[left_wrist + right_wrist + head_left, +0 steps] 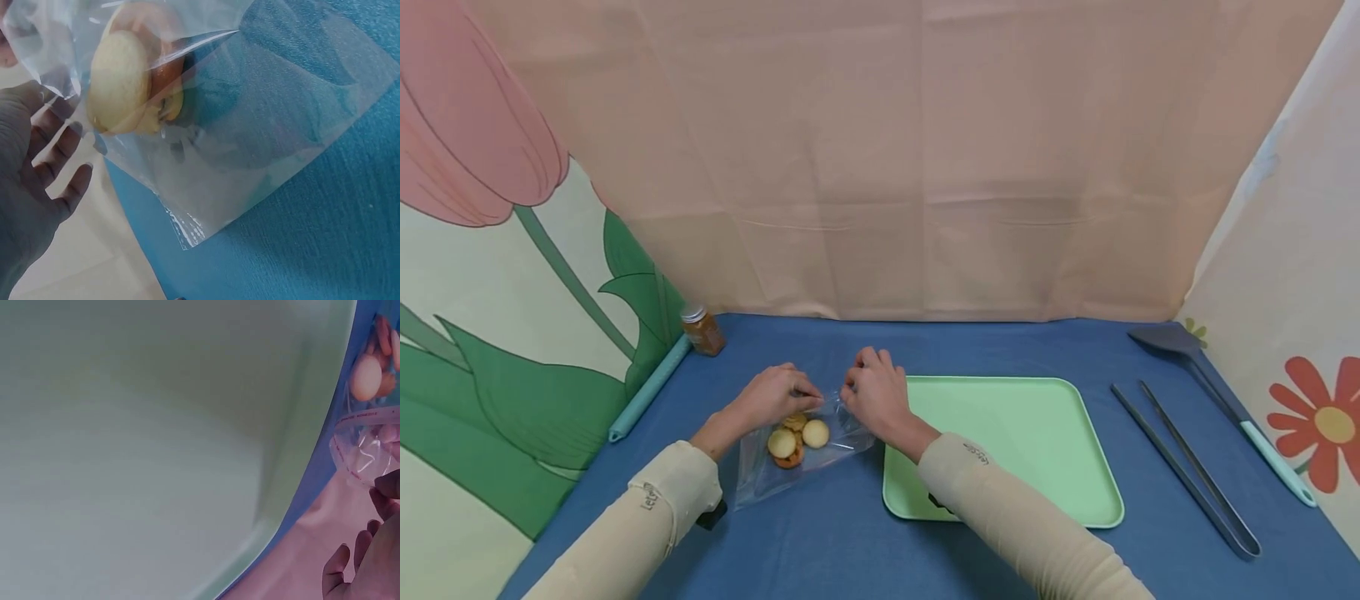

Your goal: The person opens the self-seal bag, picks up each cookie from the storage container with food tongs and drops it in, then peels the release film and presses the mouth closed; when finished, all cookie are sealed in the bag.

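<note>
A clear plastic bag (756, 483) lies low over the blue cloth, left of the green tray. Inside it are several round biscuits, among them a pale one (816, 433) and an orange-brown one (787, 456). My left hand (775, 394) pinches the bag's mouth at its far left side; its other fingers spread loosely in the left wrist view. At the far right side of the mouth, my right hand (880, 398) pinches the film between thumb and finger. Red print runs along the bag's mouth (369, 417) in the right wrist view.
The pale green tray (1037, 450) stands right beside the bag, under my right forearm. Metal tongs (1195, 475) and a dark turner with a mint handle (1225, 400) lie farther right. At the back left are a spice jar (703, 332) and a teal roll (650, 389).
</note>
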{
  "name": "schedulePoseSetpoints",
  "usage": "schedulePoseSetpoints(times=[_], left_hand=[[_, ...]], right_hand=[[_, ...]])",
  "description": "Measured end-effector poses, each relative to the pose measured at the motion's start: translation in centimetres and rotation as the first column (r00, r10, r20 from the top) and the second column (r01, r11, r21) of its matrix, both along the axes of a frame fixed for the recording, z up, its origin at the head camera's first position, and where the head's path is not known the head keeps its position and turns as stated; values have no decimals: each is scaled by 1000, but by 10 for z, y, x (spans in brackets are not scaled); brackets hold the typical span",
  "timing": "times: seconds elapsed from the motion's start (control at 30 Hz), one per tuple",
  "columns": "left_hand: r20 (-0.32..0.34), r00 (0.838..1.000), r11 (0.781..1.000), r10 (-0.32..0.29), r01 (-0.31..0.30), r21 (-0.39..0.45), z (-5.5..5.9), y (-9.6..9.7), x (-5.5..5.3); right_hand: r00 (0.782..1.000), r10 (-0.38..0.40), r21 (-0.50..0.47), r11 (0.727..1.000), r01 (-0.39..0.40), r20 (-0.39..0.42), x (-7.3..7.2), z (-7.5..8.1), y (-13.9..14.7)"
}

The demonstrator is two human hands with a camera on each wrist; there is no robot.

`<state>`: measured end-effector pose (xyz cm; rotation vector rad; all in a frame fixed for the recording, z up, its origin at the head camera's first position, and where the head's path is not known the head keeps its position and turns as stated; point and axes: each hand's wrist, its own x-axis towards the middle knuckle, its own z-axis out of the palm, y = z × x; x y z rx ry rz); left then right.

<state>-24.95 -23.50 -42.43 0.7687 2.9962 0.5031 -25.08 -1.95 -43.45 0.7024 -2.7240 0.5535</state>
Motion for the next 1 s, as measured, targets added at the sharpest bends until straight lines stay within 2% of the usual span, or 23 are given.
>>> schedulePoseSetpoints(times=[0.23, 0.37, 0.6, 0.83, 1.0], left_hand=[[14, 1000, 1000, -7, 7, 7, 1, 4, -3], [10, 999, 999, -45, 45, -2, 0, 5, -4], [43, 996, 996, -84, 85, -10, -2, 7, -2], [-3, 995, 995, -95, 95, -28, -5, 10, -2], [-12, 996, 995, -91, 90, -35, -4, 12, -2]], right_hand=[[999, 34, -26, 999, -35, -30, 6, -3, 7], [998, 47, -52, 997, -49, -44, 10, -6, 11], [1000, 26, -86, 996, -24, 15, 12, -9, 17], [997, -37, -97, 994, 43, 64, 13, -9, 16], [997, -26, -92, 995, 33, 75, 13, -6, 15]])
